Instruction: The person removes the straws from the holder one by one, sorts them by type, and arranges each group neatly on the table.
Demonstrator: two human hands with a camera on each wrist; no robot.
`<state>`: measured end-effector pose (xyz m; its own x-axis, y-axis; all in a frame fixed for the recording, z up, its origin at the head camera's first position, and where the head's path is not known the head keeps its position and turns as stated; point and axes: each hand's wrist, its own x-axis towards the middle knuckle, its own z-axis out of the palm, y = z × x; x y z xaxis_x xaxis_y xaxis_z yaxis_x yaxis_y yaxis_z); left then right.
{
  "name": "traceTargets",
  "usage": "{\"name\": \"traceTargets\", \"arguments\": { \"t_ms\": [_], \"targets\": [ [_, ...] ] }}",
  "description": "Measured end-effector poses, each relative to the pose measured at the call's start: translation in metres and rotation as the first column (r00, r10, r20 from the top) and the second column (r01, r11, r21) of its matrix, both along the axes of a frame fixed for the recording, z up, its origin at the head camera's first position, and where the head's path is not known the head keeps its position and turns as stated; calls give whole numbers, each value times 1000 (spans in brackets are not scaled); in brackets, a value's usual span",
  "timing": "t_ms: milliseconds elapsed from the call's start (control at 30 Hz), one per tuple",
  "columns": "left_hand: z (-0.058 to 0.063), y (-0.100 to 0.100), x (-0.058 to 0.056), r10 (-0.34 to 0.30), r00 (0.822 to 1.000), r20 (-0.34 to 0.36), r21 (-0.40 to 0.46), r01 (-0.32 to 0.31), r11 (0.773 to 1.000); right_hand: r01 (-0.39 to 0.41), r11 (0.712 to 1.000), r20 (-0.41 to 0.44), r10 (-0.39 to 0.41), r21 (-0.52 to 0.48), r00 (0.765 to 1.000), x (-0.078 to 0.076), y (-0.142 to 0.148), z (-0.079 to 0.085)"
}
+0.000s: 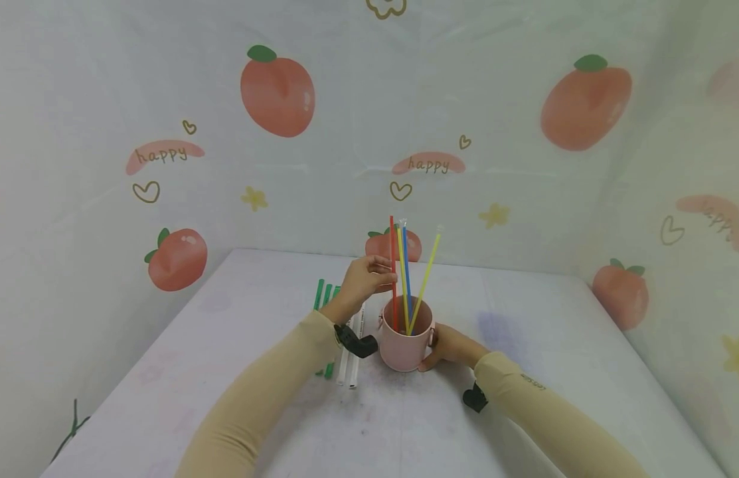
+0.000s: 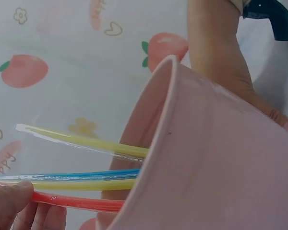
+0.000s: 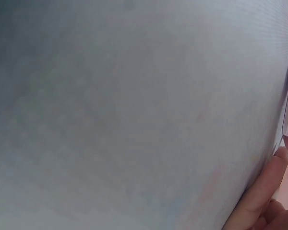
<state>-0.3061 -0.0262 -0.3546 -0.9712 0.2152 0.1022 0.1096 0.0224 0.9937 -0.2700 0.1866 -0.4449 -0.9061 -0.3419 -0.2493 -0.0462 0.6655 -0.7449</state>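
A pink bucket (image 1: 403, 352) stands upright on the table, with a red straw (image 1: 393, 245), a blue straw (image 1: 407, 265) and two yellow straws (image 1: 427, 269) rising out of it. Between thumb and fingers, my left hand (image 1: 363, 282) pinches the red straw above the rim; its lower end is inside the bucket. The left wrist view shows this pinch (image 2: 9, 206) and clear wrapping around the straws. Low on the bucket's right side, my right hand (image 1: 453, 346) holds the wall. Only part of its fingers (image 3: 264, 191) shows in the right wrist view.
Several green straws (image 1: 328, 368) and white wrapped straws (image 1: 353, 372) lie on the table (image 1: 524, 318) left of the bucket, partly hidden by the left arm. A curtain (image 1: 357, 99) printed with peaches hangs behind the table.
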Motion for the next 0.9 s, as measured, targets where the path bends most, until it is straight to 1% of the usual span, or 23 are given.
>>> {"name": "traceTargets", "arguments": {
  "t_ms": [167, 233, 333, 667, 800, 900],
  "targets": [
    [7, -3, 0, 7, 1000, 1, 24, -7, 1000, -4, 1000, 0, 4, 17, 1000, 0, 0, 1],
    [11, -5, 0, 6, 1000, 9, 43, -7, 999, 6, 1000, 7, -6, 18, 1000, 1, 0, 1],
    [16, -7, 0, 8, 1000, 16, 72, -9, 997, -2, 1000, 3, 2, 28, 1000, 1, 0, 2],
    [33, -19, -3, 26, 1000, -5, 139, -25, 990, -1, 1000, -11, 2, 26, 1000, 0, 0, 0],
    [40, -25, -3, 49, 999, -5, 170, -47, 984, 3, 1000, -3, -3, 17, 1000, 0, 0, 0],
    [44, -29, -4, 69, 998, 4, 207, -68, 976, -7, 1000, -5, 8, 14, 1000, -1, 0, 0]
  ]
}}
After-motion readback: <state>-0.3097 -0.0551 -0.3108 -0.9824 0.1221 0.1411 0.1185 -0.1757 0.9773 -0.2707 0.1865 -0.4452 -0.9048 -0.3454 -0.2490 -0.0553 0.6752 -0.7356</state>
